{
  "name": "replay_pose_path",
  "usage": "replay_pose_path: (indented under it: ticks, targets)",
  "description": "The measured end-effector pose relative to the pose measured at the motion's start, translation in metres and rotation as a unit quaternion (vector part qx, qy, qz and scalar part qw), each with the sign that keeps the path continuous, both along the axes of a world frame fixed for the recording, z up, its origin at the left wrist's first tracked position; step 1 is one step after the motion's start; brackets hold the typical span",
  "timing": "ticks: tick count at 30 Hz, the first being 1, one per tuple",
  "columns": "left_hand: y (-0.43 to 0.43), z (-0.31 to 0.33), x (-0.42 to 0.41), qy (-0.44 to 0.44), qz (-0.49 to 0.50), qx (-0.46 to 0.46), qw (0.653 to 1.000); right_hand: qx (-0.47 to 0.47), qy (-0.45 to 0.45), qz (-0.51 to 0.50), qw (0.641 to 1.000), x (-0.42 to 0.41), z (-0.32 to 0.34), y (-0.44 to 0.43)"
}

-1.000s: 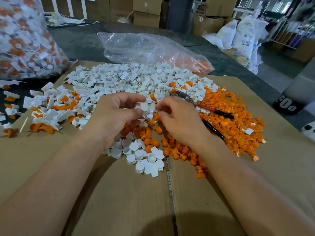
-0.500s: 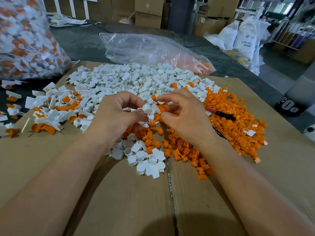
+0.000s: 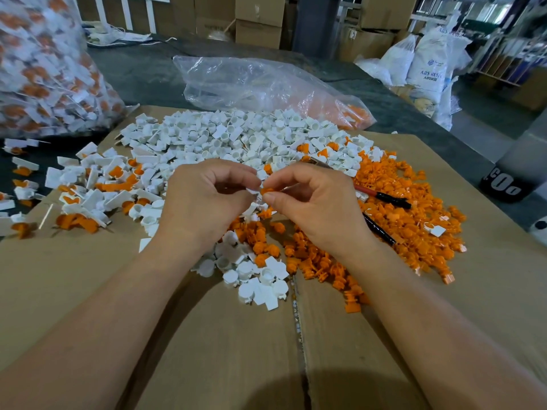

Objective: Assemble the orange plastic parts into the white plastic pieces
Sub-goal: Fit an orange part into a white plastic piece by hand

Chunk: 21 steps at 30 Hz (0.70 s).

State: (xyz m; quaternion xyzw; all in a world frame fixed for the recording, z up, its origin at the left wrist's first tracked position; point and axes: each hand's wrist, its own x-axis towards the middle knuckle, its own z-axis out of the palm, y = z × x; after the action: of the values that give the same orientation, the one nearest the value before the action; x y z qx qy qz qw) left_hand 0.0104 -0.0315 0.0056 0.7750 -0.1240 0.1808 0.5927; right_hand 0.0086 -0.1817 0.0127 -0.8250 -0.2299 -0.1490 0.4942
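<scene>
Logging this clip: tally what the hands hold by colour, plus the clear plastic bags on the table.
Orange part, pinched by right hand: 1
White piece, held by left hand: 1
Clear bags: 2, full bag and slack bag
Total: 4

A single view is supplied, taken from a head-worn camera. It is aimed forward and down over a cardboard sheet (image 3: 88, 291). Wide-angle lens: the sheet's edges are bowed near the frame borders. Both forearms are admitted from the bottom corners. The left hand (image 3: 207, 202) and right hand (image 3: 319, 208) are held close to the lens; the white piece (image 3: 253, 191) and orange part (image 3: 268, 190) pinched between them are placed almost at frame centre. Stacked cartons (image 3: 257, 22) and sacks (image 3: 429, 63) are caught far off along the top edge.
</scene>
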Motion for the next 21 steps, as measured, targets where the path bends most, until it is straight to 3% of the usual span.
replay_pose_path:
  ticks: [8, 17, 21]
  targets:
    - [-0.001, 0.0033, -0.0028, 0.01, -0.046, -0.023, 0.999, 0.032, 0.016, -0.011, 0.999, 0.001, -0.0021, 0.0013]
    - [0.0033, 0.0038, 0.0, 0.092, -0.054, -0.059, 0.993, -0.002, -0.013, -0.019, 1.0, 0.0008, -0.0037, 0.0014]
    - [0.0056, 0.0073, 0.0002, 0.162, -0.123, -0.167, 0.965, -0.036, -0.062, -0.021, 0.997, 0.0002, -0.0033, 0.0013]
